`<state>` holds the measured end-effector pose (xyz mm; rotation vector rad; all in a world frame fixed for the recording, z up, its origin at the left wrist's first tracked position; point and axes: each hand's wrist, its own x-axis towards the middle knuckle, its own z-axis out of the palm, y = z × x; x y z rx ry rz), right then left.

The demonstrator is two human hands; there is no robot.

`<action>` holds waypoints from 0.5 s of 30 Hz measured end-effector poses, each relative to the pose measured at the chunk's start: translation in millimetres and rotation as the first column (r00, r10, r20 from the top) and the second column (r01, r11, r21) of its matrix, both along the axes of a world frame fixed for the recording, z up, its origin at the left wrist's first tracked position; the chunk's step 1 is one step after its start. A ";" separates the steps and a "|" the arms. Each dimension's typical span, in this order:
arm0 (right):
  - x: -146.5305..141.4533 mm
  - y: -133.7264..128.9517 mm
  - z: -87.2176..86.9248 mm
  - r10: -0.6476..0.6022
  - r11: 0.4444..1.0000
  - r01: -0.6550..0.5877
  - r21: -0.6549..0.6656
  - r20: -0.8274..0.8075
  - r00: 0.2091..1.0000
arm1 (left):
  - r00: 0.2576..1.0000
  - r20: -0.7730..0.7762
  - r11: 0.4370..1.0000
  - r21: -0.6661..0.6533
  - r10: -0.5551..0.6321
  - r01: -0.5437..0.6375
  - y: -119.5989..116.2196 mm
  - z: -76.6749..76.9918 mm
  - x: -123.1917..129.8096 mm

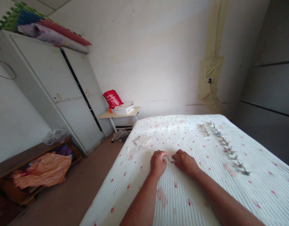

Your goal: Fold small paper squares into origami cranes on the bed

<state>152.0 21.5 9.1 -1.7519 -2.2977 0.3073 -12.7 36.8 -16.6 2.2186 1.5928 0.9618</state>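
Note:
Near the middle of the white mattress (182, 194), a small piece of printed paper (169, 158) lies between my two hands. My left hand (158, 163) is closed on its left end, thumb and fingers pinched together. The fingers of my right hand (183, 160) are pressed together at its right end, low over the mattress. Beyond my left hand is a small pile of flat printed papers (142, 141). To the right, several small folded paper shapes (226, 148) stand in a slanting row, with a shorter row (204, 129) beside its far end.
Past the mattress's far left corner, a small table (136, 111) bears a white box (125, 109) and a red bag (113, 99). A metal cabinet (47, 75) and an orange plastic bag (44, 169) are at the left.

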 end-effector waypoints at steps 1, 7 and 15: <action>0.3 0.1 -0.6 0.005 1.000 -0.005 0.005 0.004 1.000 | 1.000 -0.005 1.000 0.000 -0.017 0.017 0.6 -0.5 -0.4; 1.9 1.1 -4.6 0.052 0.997 -0.052 0.051 -0.009 0.999 | 0.996 -0.073 0.998 0.013 -0.059 0.060 1.2 -4.7 1.5; 6.0 5.1 -9.5 0.053 0.995 -0.042 0.093 -0.122 0.991 | 0.994 -0.088 0.997 0.025 -0.065 0.067 -1.5 -2.6 2.5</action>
